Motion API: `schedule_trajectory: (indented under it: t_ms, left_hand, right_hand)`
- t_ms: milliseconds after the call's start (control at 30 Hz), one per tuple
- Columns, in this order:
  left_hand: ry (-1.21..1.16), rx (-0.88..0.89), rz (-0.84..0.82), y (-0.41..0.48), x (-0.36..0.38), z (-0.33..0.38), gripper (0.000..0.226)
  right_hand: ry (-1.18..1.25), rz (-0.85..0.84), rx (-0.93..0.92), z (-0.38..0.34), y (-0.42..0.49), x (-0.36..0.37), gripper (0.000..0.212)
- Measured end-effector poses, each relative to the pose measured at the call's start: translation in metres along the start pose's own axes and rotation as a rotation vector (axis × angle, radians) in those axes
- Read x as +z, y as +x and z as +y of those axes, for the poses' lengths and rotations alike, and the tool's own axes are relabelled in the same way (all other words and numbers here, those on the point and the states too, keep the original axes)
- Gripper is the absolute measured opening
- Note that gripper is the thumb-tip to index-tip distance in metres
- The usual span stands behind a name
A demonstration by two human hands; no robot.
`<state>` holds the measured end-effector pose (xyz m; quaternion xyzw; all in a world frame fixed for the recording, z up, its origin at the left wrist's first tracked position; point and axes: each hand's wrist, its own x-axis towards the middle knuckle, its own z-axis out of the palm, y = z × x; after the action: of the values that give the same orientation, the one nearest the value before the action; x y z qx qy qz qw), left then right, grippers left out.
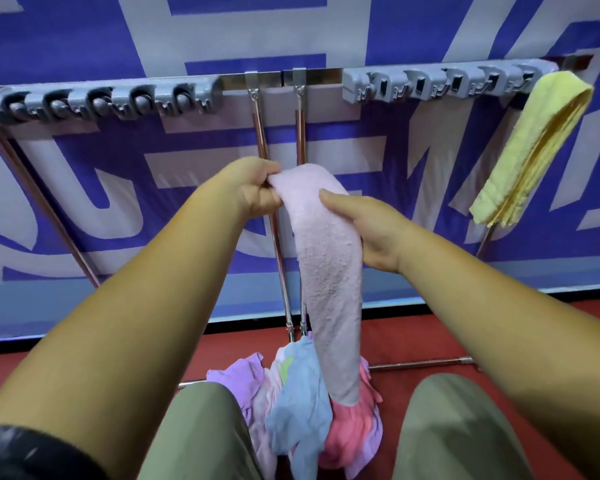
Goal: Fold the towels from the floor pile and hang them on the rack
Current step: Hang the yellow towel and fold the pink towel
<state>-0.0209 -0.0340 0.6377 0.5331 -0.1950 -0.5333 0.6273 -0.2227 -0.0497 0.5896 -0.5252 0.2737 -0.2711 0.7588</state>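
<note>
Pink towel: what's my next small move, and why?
Probably slide the right hand down the pink towel and bring its lower end up to the left hand, halving it. The left hand pinches its top; it hangs as one long strip down toward the floor pile, unlike the folded yellow towel on the rack.

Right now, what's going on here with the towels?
A person is holding a long pink towel up in front of the rack. The left grip pinches its top end, the right grip holds its edge just below, and the rest hangs down over the pile of towels on the floor. One folded yellow towel already hangs on the rack's right end.
</note>
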Motion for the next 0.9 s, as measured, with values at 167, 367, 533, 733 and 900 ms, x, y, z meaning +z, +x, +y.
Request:
schedule_trajectory:
  t_ms: [167, 367, 533, 733, 900]
  left_hand:
    - [-0.152, -0.207, -0.269, 0.0, -0.022, -0.056, 0.065]
    - [0.126, -0.23, -0.491, -0.03, -0.039, -0.11, 0.087]
    - [0.521, -0.003, -0.444, -0.029, -0.062, -0.141, 0.039]
    - [0.421, 0.071, -0.439, -0.024, -0.063, -0.142, 0.032]
    - [0.28, 0.11, -0.384, -0.023, -0.054, -0.132, 0.027]
  right_hand:
    - [0.068, 0.09, 0.016, 0.006, 0.009, 0.005, 0.048]
    - [0.274, 0.283, 0.054, 0.013, 0.026, 0.004, 0.038]
    - [0.34, 0.39, 0.061, 0.025, 0.029, -0.004, 0.026]
    - [0.451, 0.417, 0.154, 0.047, 0.022, -0.015, 0.033]
    - [0.239, 0.399, 0.291, 0.062, 0.018, -0.03, 0.048]
